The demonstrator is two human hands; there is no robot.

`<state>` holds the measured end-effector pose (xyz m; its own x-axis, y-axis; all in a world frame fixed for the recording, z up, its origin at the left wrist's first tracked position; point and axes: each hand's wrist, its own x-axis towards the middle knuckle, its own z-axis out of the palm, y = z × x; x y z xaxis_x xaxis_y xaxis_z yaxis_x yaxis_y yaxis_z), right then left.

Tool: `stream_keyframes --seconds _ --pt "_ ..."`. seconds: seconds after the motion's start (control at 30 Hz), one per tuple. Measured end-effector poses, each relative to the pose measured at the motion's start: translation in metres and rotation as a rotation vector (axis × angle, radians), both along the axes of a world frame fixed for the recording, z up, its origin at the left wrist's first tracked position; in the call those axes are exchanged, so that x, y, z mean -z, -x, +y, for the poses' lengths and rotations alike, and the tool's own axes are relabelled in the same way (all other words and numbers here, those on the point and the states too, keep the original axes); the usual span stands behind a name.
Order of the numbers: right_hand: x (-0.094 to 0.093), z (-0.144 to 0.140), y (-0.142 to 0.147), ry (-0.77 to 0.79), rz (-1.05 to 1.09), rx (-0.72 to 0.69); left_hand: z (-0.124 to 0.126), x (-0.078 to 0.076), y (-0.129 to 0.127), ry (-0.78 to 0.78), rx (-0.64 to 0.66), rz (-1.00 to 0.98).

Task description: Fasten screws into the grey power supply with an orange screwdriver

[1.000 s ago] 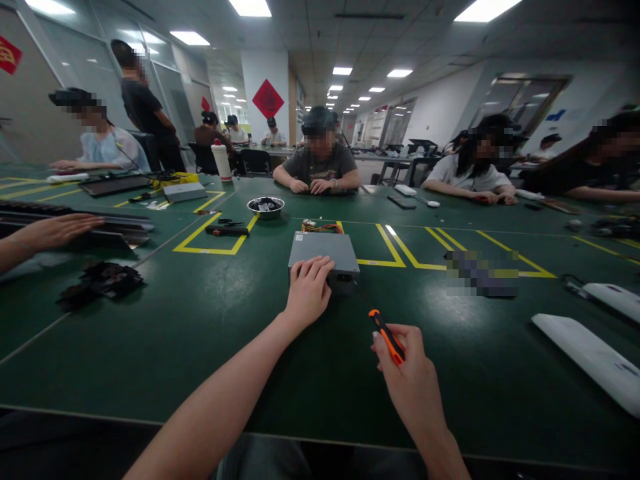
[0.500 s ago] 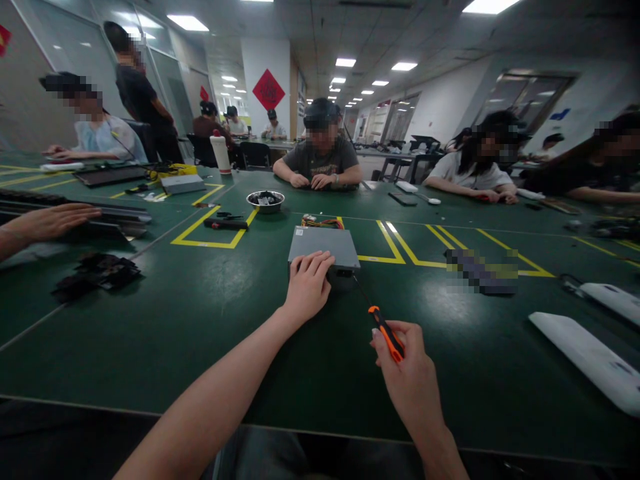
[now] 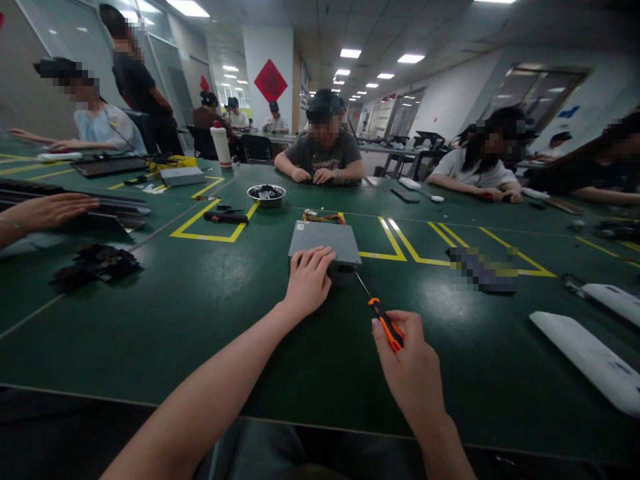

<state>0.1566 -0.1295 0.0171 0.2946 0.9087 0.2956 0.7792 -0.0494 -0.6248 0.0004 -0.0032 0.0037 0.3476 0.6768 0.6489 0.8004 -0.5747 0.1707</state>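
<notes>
Place: electronics assembly workshop in an office-style hall.
Desk: long green desk (image 3: 150, 313) marked with yellow tape boxes (image 3: 210, 223).
People: co-workers seated from 10 to 2 o'clock.
Parts: metal bowl (image 3: 266, 195), grey metal box (image 3: 325, 241).
Ceiling: panel lights (image 3: 350, 53).

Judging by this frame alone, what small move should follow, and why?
Probably turn the screwdriver in place: the right hand grips its handle, its tip meets the grey box's near face, and the left hand steadies the box.
</notes>
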Motion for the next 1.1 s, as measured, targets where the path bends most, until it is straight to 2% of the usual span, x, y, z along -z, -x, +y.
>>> stream_keyframes --seconds 0.13,0.2,0.3,0.37,0.5,0.63,0.77,0.9,1.1 --pt "-0.015 0.003 -0.001 -0.053 -0.221 0.009 0.0 -0.001 0.0 0.008 -0.006 0.001" --pt "-0.017 0.004 0.002 -0.141 -0.352 0.024 0.0 -0.001 0.0 0.009 -0.002 0.004" --pt "-0.011 0.005 0.01 -0.285 -0.46 -0.019 0.0 -0.001 0.0 0.012 0.004 0.006" --pt "-0.004 0.006 0.016 -0.28 -0.477 -0.055 0.0 -0.001 0.0 0.012 0.006 0.003" --pt "0.007 0.006 0.018 -0.228 -0.381 -0.007 0.0 0.0 0.0 0.011 0.002 -0.006" --pt "0.011 0.005 0.014 -0.179 -0.273 -0.045 0.0 0.0 0.0 0.016 0.006 -0.008" --pt "0.013 0.002 0.015 -0.158 -0.307 -0.072 -0.001 0.0 0.0 0.019 0.002 -0.009" --pt "0.008 -0.003 0.015 -0.107 -0.303 -0.01 -0.001 0.0 0.0 0.019 0.007 -0.005" --pt "0.009 -0.002 0.011 -0.064 0.053 -0.045 -0.001 -0.001 0.0 0.011 -0.001 0.001"
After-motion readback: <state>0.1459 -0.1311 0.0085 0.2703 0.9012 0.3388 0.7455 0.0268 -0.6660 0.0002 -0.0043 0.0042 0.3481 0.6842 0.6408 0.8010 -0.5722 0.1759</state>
